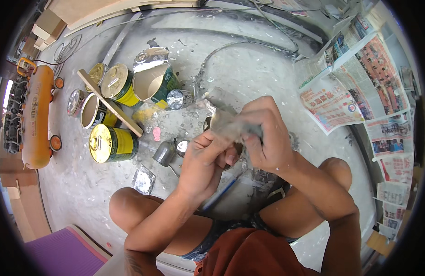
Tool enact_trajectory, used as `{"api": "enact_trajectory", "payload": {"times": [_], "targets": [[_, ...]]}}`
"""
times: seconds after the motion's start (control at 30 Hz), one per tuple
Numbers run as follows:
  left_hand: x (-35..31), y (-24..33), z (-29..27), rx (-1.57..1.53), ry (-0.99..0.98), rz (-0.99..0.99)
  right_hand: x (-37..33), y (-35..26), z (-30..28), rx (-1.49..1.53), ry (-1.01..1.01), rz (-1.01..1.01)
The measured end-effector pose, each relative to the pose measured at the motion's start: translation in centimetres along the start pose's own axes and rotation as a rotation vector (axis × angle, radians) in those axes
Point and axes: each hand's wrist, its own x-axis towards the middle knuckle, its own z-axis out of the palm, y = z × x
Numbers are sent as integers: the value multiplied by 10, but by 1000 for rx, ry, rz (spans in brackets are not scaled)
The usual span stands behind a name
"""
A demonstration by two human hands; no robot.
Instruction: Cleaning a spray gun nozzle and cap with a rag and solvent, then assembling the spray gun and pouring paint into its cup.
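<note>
My left hand (pixel 204 158) and my right hand (pixel 269 135) are raised close together over the floor in front of my knees. Both are closed, fingers curled, on a crumpled greyish, partly see-through piece (pixel 228 123) that looks like thin plastic or cloth. Motion blurs it, so its exact kind cannot be made out. Below the hands the rim of a dark round container shows in part, mostly hidden. A grey metal cup (pixel 164 153) lies left of my left hand, beside a small white-topped pot (pixel 182 148). A thin blue stick (pixel 225 189) rests on the floor beneath.
Several yellow-and-green paint cans (pixel 122 145) stand at the left, with a wooden strip (pixel 110 103) across them. A silver-lidded jar (pixel 175 99) is near. An orange air compressor (pixel 37 117) stands far left. Newspaper sheets (pixel 343 87) hang at the right. A hose (pixel 240 43) crosses behind.
</note>
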Motion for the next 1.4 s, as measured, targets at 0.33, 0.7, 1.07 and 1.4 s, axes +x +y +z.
{"api": "enact_trajectory", "payload": {"times": [0.33,0.7,1.07,1.4], "targets": [[-4,3,15,429,128,132,18,-10,-4,36,-7,423],[-1,3,5,106,133,57,11,-26,5,-146,-84,143],[-4,-9,9,-21,211,55,12,-15,3,33,-125,225],[-14,-13,13,-34,192,71,17,-23,2,35,-139,267]]}}
